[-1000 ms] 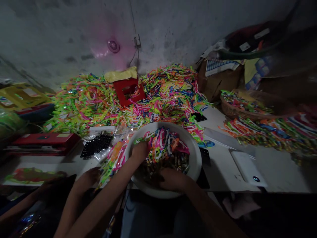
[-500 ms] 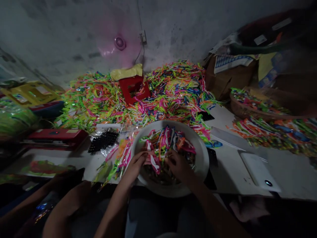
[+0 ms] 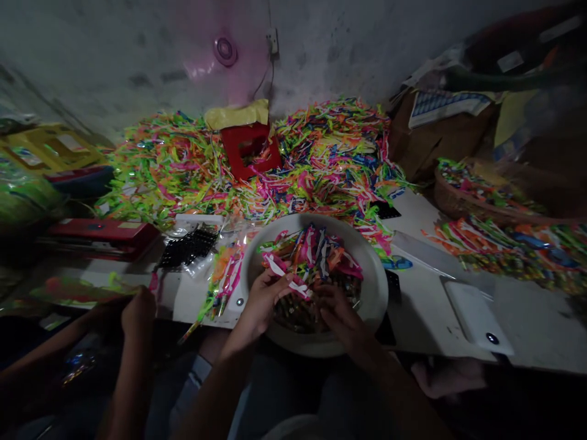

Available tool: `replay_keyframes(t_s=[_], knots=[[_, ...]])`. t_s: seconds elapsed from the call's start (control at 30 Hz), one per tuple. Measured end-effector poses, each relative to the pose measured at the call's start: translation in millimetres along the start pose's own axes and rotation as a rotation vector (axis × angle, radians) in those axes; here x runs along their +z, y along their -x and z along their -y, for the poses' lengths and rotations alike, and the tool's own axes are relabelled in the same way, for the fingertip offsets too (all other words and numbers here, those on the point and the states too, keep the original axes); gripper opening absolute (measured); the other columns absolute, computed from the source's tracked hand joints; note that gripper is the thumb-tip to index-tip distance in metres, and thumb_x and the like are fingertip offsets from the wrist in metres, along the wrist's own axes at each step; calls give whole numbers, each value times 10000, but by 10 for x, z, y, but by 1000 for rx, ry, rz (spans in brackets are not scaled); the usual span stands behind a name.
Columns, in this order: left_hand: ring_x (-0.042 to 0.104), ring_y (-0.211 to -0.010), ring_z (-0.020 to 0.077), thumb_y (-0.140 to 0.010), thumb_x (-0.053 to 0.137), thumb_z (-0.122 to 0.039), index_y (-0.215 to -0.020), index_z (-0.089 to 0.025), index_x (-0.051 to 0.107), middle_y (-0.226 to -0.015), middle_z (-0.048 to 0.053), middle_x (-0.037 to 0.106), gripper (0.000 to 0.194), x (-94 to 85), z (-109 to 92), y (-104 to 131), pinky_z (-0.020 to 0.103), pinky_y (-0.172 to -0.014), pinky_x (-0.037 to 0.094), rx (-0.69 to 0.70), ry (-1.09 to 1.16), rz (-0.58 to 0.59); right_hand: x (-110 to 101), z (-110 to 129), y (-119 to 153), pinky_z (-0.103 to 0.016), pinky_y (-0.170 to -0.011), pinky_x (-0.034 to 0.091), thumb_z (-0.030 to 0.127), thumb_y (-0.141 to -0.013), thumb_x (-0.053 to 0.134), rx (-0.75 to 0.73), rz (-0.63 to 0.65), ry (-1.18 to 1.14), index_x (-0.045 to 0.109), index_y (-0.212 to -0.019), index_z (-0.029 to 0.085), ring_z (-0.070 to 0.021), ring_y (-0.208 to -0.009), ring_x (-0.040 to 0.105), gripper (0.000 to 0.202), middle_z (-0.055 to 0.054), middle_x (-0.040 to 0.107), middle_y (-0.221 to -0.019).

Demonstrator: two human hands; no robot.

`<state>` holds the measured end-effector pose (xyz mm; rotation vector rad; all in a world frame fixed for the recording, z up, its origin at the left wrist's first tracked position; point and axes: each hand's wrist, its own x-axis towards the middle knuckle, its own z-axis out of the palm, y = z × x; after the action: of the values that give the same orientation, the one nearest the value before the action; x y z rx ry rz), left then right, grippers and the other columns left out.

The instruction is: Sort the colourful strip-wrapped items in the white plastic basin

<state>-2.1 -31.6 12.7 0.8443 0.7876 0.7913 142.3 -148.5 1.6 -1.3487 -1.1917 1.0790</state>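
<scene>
A wide pale basin (image 3: 377,293) stands at the table's front edge, holding colourful plastic pieces and many small brownish items. Over its left part, my left hand (image 3: 266,299) pinches a pink and white plastic piece (image 3: 279,266) between thumb and fingers. That piece slants down to the right, its lower end near my right hand (image 3: 337,311). The fingers of my right hand are bent and close to the small brownish items; what they hold, if anything, is too dark to make out.
Colourful pieces (image 3: 169,165) are heaped along the wall around a red box (image 3: 252,153). At left are a red device (image 3: 105,238) and a co-worker's hands (image 3: 140,308). Black parts (image 3: 190,247) lie left of the basin, a white device (image 3: 477,315) right. A brown basin (image 3: 472,195) stands farther right.
The view has shifted slightly. The pink and white piece has swung from steep to a flatter slant in my left hand. My right hand has moved a little down and right. The co-worker's hand has risen.
</scene>
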Motion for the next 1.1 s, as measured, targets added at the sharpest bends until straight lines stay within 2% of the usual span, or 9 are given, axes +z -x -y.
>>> replay_keyframes(t_s=[0.1,0.33,0.53,0.6,0.7,0.77,0.87,1.0,1.1], knots=[[615,-801,110,-670,707,-241,-952,-175,625,-930,10,658,302,2,-20,-2,228,-744,516,15,39,-46,12,15,-1,-338,-927,359,382,-898,361,41,-79,197,452,-1121,232,-191,-1097,468,284,-58,528,-1155],[632,-719,105,-649,723,-247,-865,-150,617,-816,8,678,260,-11,-17,-4,223,-709,518,14,42,-37,118,24,-59,-273,-784,415,358,-889,413,-97,-265,382,555,-950,205,-177,-875,554,217,-40,608,-927],[643,-761,129,-653,719,-268,-906,-169,603,-852,10,678,295,71,55,-12,257,-727,524,29,3,-44,168,-24,-38,-268,-761,434,333,-878,443,-117,-345,438,558,-978,211,-177,-867,574,195,-47,619,-945],[646,-777,152,-657,712,-302,-925,-177,597,-874,20,678,318,2,29,0,286,-731,527,61,-80,-73,166,-21,-39,-271,-769,436,332,-882,435,-132,-339,433,558,-978,207,-178,-878,572,200,-53,616,-954],[650,-766,208,-627,724,-322,-792,-180,603,-765,38,676,248,-454,-198,62,318,-670,530,143,-277,-175,161,-12,-39,-276,-785,435,328,-884,433,-153,-330,429,560,-982,203,-179,-887,569,203,-60,611,-962],[647,-730,213,-623,720,-303,-623,-217,556,-597,21,625,186,-983,-431,122,290,-600,516,170,-326,-243,159,-12,-34,-274,-783,437,325,-883,437,-153,-332,419,556,-991,203,-177,-884,570,201,-59,610,-961],[612,-596,187,-599,716,-231,-480,-253,464,-405,-14,470,280,-1856,-647,196,232,-488,459,190,-407,-334,155,-14,-23,-269,-784,434,319,-880,448,-148,-324,412,555,-988,210,-173,-887,569,187,-50,609,-959],[485,-413,150,-431,744,-91,-425,-255,454,-393,-11,493,333,-2727,-487,263,251,-445,421,168,-602,-345,153,-3,-22,-259,-782,428,308,-884,445,-152,-337,398,549,-990,215,-164,-892,567,175,-40,606,-964],[430,-350,133,-397,756,-120,-381,-257,414,-349,-17,460,369,-3001,-395,291,285,-450,425,192,-782,-342,152,4,-32,-256,-768,428,312,-881,448,-163,-329,418,551,-984,211,-164,-871,569,177,-42,609,-944]])
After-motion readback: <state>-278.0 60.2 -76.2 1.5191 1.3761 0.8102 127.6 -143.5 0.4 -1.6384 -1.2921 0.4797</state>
